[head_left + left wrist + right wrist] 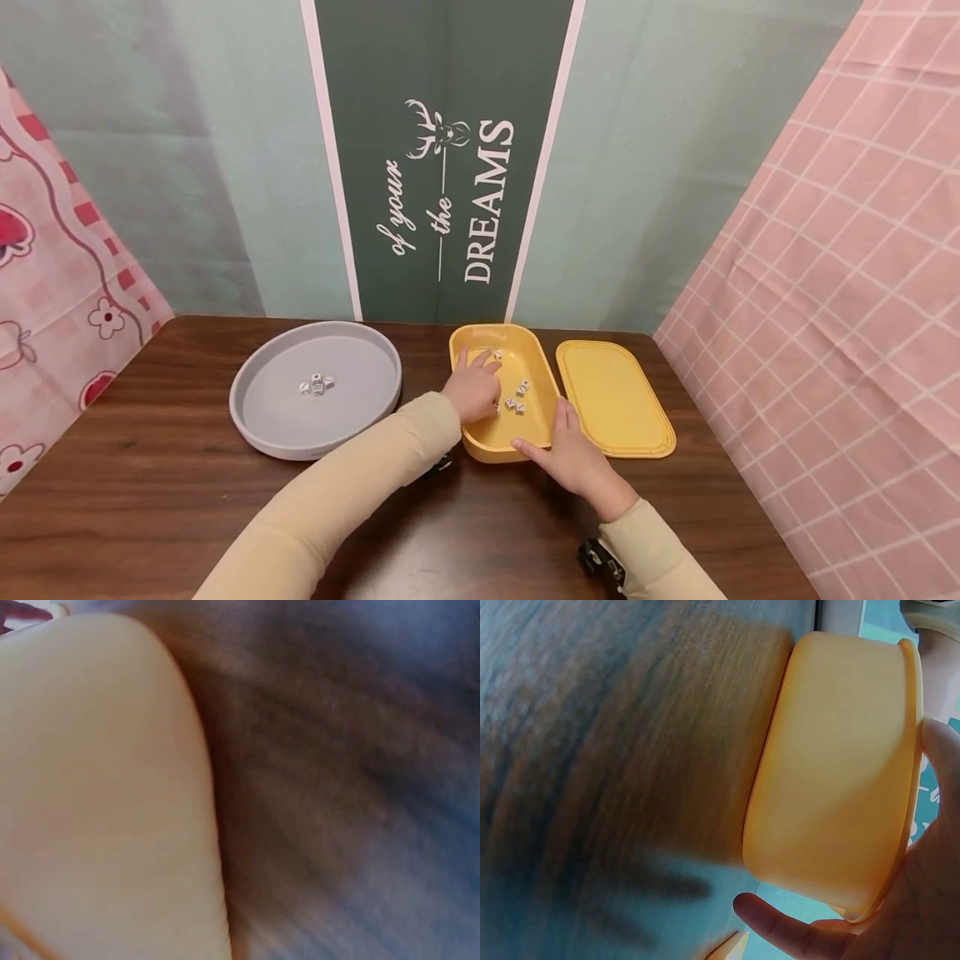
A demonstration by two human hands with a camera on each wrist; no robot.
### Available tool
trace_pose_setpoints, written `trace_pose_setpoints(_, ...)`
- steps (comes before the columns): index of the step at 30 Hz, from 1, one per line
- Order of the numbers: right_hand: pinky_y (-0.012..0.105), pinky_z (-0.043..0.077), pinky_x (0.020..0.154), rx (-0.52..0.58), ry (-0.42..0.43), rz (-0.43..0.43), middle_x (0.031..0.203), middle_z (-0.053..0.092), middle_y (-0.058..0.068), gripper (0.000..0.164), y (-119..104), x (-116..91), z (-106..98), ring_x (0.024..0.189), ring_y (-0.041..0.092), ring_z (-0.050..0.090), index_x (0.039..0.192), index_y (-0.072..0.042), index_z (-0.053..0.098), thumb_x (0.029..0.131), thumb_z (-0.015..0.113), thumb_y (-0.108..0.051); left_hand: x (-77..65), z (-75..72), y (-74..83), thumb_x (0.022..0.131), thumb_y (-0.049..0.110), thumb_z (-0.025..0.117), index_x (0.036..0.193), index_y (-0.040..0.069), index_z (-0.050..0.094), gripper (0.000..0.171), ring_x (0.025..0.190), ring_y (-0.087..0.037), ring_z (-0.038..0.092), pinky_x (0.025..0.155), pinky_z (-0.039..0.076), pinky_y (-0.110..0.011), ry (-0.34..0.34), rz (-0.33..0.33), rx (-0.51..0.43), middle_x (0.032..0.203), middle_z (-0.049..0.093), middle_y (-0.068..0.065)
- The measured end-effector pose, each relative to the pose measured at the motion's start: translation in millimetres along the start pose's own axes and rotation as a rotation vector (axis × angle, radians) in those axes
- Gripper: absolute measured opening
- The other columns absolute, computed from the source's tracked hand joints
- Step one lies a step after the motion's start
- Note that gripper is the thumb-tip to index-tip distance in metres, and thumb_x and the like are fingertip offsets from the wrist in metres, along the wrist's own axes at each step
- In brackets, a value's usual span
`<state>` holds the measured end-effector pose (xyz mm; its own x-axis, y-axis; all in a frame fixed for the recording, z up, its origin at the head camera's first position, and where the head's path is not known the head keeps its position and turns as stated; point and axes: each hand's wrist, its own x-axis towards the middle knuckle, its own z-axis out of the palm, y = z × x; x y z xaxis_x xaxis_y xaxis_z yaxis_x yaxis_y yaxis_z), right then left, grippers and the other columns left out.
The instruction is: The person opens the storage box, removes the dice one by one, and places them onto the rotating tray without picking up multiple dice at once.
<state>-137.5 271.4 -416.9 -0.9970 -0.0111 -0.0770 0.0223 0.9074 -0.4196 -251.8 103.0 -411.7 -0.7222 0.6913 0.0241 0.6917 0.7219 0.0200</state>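
Note:
My left hand (474, 392) reaches down into a yellow rectangular box (504, 433), its fingers spread over the left part of the floor inside. Several small white dice (521, 408) lie in the box; one die (498, 354) sits near the left fingertips. The underside of this hand is hidden. My right hand (573, 457) holds the box at its near right corner, thumb at the near rim and fingers along the right side. In the right wrist view the thumb (941, 742) lies on the rim, and one finger reaches past the outer wall.
A round grey tray (270, 425) stands to the left, with several dice (318, 388) grouped at its middle. A flat yellow lid (617, 400) lies right of the box. Behind the wooden table (465, 533) hangs a green curtain, and a pink checked cloth borders the right.

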Motion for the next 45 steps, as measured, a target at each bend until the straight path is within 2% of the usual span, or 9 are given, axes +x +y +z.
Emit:
trace_pose_setpoints(9, 0.051, 0.039, 0.095, -0.009, -0.007, -0.001, 0.148, 0.010, 0.029, 0.111, -1, 1, -5, 0.124, 0.041, 0.039, 0.143, 0.013, 0.003, 0.082, 0.051, -0.067, -17.5, -21.5, -13.9, 0.076, 0.032, 0.074, 0.076, 0.027, 0.075, 0.005, 0.138, -0.031, 0.020, 0.104, 0.003, -0.063, 0.126, 0.026, -0.026, 0.139, 0.046, -0.005)
trace_pose_setpoints(18, 0.051, 0.038, 0.096, -0.001, -0.018, 0.011, 0.149, 0.009, 0.029, 0.114, -1, -2, -5, 0.125, 0.040, 0.039, 0.143, 0.012, 0.002, 0.080, 0.049, -0.070, -43.9, -36.2, -22.8, 0.080, 0.032, 0.071, 0.082, 0.025, 0.076, 0.010, 0.139, -0.032, 0.018, 0.104, 0.001, -0.064, 0.133, 0.040, -0.062, 0.139, 0.046, -0.007)
trace_pose_setpoints(24, 0.051, 0.040, 0.093, 0.015, -0.018, 0.020, 0.148, 0.010, 0.027, 0.114, -1, -3, -5, 0.120, 0.040, 0.043, 0.144, 0.012, 0.002, 0.080, 0.051, -0.069, -53.4, -43.1, -29.1, 0.079, 0.032, 0.072, 0.081, 0.024, 0.076, 0.009, 0.139, -0.032, 0.017, 0.103, 0.002, -0.064, 0.142, 0.055, -0.081, 0.139, 0.046, -0.008)
trace_pose_setpoints(33, 0.051, 0.042, 0.091, 0.006, -0.021, 0.014, 0.148, 0.011, 0.027, 0.116, -1, -2, -4, 0.118, 0.040, 0.045, 0.144, 0.012, 0.002, 0.078, 0.049, -0.073, -67.3, -50.6, -44.3, 0.078, 0.031, 0.075, 0.078, 0.024, 0.076, 0.007, 0.139, -0.031, 0.017, 0.103, -0.002, -0.065, 0.152, 0.025, -0.153, 0.135, 0.050, -0.008)
trace_pose_setpoints(39, 0.051, 0.043, 0.089, -0.001, -0.024, 0.019, 0.148, 0.011, 0.027, 0.116, -1, -2, -3, 0.116, 0.040, 0.047, 0.144, 0.012, 0.003, 0.078, 0.049, -0.073, -78.9, -58.3, -55.6, 0.077, 0.029, 0.075, 0.079, 0.022, 0.076, 0.008, 0.139, -0.033, 0.016, 0.102, -0.002, -0.066, 0.186, 0.031, -0.140, 0.136, 0.048, -0.011)
trace_pose_setpoints(45, 0.051, 0.043, 0.089, -0.003, -0.020, 0.014, 0.148, 0.012, 0.027, 0.115, -2, -2, -3, 0.116, 0.040, 0.047, 0.144, 0.012, 0.003, 0.079, 0.050, -0.071, -91.6, -60.8, -70.3, 0.076, 0.029, 0.076, 0.077, 0.020, 0.075, 0.009, 0.138, -0.036, 0.016, 0.101, -0.001, -0.067, 0.209, 0.007, -0.133, 0.137, 0.047, -0.014)
